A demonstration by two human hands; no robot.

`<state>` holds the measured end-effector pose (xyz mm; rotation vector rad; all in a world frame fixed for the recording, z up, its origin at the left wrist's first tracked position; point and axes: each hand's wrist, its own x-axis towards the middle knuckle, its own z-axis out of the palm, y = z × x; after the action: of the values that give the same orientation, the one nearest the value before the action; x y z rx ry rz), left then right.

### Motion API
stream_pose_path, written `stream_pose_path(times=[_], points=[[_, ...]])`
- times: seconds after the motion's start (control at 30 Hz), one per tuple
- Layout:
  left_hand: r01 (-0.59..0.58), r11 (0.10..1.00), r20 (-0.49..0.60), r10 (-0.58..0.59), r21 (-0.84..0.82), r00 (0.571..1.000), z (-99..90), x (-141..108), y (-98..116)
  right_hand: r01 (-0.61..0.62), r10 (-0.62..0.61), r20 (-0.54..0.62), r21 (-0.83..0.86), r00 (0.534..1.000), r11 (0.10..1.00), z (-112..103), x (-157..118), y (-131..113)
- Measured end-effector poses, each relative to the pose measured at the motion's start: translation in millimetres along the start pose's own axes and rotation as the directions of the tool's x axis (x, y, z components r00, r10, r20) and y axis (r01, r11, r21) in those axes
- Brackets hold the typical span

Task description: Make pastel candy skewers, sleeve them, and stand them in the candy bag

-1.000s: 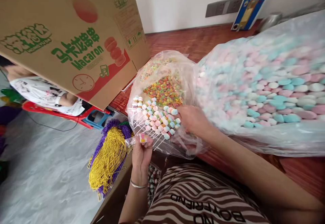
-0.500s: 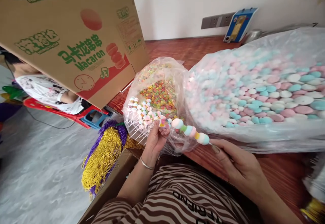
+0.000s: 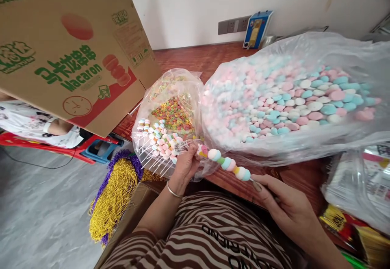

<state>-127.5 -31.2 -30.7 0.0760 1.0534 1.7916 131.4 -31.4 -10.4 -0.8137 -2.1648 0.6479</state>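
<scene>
My right hand (image 3: 283, 204) pinches the thin stick of a marshmallow skewer (image 3: 229, 165) between thumb and fingers. Pink, white and blue marshmallows alternate on it with small green and yellow pieces. My left hand (image 3: 186, 164) is closed on a clear printed plastic wrapper (image 3: 180, 146), whose colourful end lies close to the skewer's tip; I cannot tell whether the tip is inside. Just beyond the left hand, several finished skewers (image 3: 164, 141) with white sticks lie on a clear bag of colourful candy rings (image 3: 173, 114).
A large clear bag of marshmallows (image 3: 292, 102) covers the table's right. A Macaron carton (image 3: 100, 29) stands at left, with a person's arm (image 3: 59, 126) behind it. Gold and purple beads (image 3: 117, 196) hang below. Plastic packages (image 3: 350, 179) lie at right, and a blue device (image 3: 257, 29) stands by the wall.
The view has swung right, bringing more of the packages into sight. My left hand has brought the wrapper's printed end up close to the skewer's tip; the right hand keeps its pinch.
</scene>
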Motion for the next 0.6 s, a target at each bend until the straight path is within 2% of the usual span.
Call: stream_pose_path(times=[0.1,0.2,0.3,0.43,0.5,0.6], points=[[-0.052,0.998,-0.039,0.054,0.044,0.998,5.7,-0.2,-1.4,0.091,-0.102,-0.063,-0.163,0.993,0.982,-2.7,-5.6,0.3],[-0.062,0.994,-0.124,0.074,0.093,0.99,12.7,-1.7,-2.1,0.146,-0.194,-0.119,-0.326,0.974,0.934,-4.5,-9.3,-0.7],[-0.034,0.99,-0.139,0.053,0.133,0.989,17.2,-3.1,-3.0,0.152,-0.219,-0.14,-0.377,0.966,0.913,-6.6,-11.7,-2.2],[-0.021,0.993,-0.023,0.024,0.118,0.999,17.1,-1.7,-6.5,0.082,-0.108,-0.115,-0.214,0.987,0.973,-9.7,-13.0,-2.7],[-0.021,0.993,0.006,0.021,0.115,1.0,15.2,0.9,-9.8,-0.003,-0.003,-0.08,-0.075,0.997,0.997,-10.7,-13.4,-2.6],[-0.012,0.991,0.003,0.012,0.134,1.0,12.7,5.2,-14.6,-0.156,0.157,-0.015,0.069,0.987,0.985,-9.9,-14.4,-3.4]])
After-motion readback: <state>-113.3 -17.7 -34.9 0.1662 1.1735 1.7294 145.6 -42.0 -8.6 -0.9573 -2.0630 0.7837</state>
